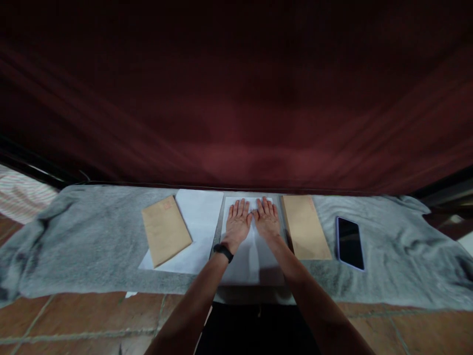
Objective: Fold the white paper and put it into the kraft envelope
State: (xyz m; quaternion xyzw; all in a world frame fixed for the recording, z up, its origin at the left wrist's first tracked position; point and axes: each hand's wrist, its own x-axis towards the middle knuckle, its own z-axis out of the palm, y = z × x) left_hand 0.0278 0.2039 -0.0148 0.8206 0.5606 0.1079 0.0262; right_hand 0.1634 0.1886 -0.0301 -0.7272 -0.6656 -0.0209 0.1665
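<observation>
While left hand [238,221] and right hand [266,220] touch paper [248,259], it seems creased.

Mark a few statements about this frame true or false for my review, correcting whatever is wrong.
1. The left hand and right hand both lie flat on the middle white sheet. True.
2. The black wristband is on the right wrist. False: the black wristband is on the left wrist.
3. The left brown envelope lies partly over white paper. True.
4. The phone shows a dark screen. True.
5. The phone lies between the left brown envelope and the hands. False: it lies to the right of the right brown envelope.
</observation>
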